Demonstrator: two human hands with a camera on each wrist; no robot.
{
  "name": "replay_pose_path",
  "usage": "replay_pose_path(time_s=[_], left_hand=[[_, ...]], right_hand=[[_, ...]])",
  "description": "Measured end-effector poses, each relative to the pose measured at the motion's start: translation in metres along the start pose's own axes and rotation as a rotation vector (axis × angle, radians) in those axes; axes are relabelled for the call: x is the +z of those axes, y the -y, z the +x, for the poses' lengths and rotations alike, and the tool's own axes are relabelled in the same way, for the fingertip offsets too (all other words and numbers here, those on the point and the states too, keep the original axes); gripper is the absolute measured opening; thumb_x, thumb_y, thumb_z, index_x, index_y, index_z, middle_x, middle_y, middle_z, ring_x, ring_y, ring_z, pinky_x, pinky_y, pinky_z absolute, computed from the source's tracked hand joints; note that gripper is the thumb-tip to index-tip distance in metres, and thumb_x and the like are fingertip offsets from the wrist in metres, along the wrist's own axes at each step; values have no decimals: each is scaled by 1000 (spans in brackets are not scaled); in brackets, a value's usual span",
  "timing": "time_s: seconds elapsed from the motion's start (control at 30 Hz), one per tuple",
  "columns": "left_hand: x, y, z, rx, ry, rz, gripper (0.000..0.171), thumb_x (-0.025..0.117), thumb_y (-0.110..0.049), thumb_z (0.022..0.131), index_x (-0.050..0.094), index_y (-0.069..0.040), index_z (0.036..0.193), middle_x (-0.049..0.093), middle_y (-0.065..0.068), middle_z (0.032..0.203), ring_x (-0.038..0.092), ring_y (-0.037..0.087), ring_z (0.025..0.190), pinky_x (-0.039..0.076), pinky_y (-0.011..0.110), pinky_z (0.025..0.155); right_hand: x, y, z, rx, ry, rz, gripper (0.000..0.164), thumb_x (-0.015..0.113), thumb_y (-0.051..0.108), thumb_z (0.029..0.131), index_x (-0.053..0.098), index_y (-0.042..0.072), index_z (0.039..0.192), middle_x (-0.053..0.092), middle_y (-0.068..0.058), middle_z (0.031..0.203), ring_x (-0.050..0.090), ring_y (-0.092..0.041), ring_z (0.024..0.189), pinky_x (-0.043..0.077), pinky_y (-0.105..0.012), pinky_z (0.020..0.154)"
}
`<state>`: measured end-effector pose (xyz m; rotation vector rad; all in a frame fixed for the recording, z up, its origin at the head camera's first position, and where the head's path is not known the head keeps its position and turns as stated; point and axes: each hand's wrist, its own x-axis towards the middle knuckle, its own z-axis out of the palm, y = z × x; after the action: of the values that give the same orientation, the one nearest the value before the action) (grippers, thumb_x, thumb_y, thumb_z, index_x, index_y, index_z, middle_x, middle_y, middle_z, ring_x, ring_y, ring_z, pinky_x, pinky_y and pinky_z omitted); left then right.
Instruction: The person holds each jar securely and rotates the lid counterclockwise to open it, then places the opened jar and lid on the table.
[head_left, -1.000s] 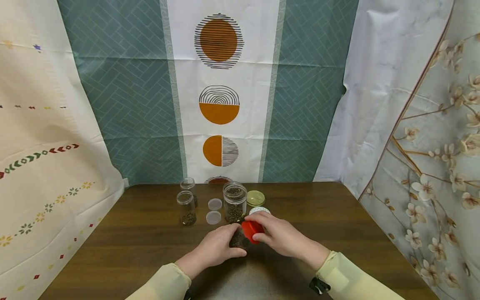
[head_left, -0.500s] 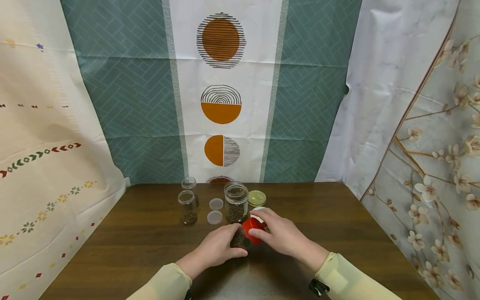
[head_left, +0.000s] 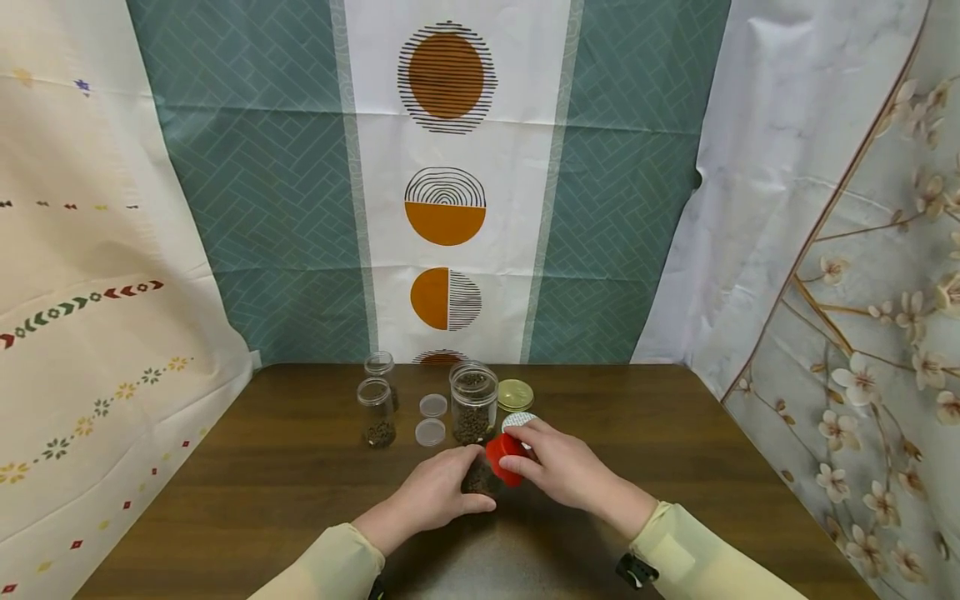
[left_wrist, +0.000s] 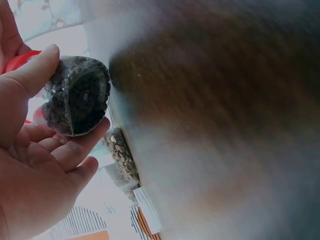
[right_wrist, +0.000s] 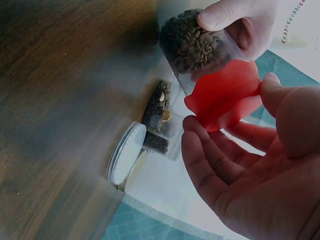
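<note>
My left hand (head_left: pixel 431 492) grips a clear jar (right_wrist: pixel 195 45) part filled with dark brown beans or seeds. The jar lies tilted, its mouth end toward my right hand (head_left: pixel 558 467). A red lid (right_wrist: pixel 225 92) covers that end, and my right thumb and fingers hold it by its rim. In the left wrist view, the jar's base (left_wrist: pixel 87 100) faces the camera, with the left thumb on one side and the fingers on the other. The lid is mostly hidden there behind the thumb.
Behind the hands stands a larger open jar (head_left: pixel 473 417) with brown contents. Two slimmer open jars, one at the front (head_left: pixel 377 417), stand left of it. Between them lie two clear lids (head_left: pixel 431 432). White lids (right_wrist: pixel 127 155) and a gold lid (head_left: pixel 516 394) lie to the right.
My right fingers and thumb have shifted around the red lid, which has turned slightly. The left hand keeps its hold on the jar. The head view has drifted a little.
</note>
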<state>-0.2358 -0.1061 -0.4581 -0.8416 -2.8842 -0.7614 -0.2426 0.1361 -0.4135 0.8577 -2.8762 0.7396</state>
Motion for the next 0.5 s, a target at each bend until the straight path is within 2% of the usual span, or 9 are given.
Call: replay_pose_path(time_s=[0.23, 0.5], left_hand=[[-1, -2, 0, 14, -7, -4, 63, 95, -37, 90, 65, -5, 135, 73, 9, 127, 70, 29, 118, 57, 54, 100], [-1, -2, -3, 31, -30, 7, 60, 95, -38, 89, 66, -8, 132, 74, 5, 123, 71, 27, 114, 58, 52, 97]], right_hand=[[-4, -2, -3, -60, 28, 33, 57, 77, 38, 105, 64, 8, 152, 66, -10, 136, 72, -30, 104, 61, -52, 90], [-6, -5, -5, -129, 36, 14, 57, 74, 36, 107, 61, 7, 155, 65, -9, 140, 71, -24, 107, 59, -50, 93]])
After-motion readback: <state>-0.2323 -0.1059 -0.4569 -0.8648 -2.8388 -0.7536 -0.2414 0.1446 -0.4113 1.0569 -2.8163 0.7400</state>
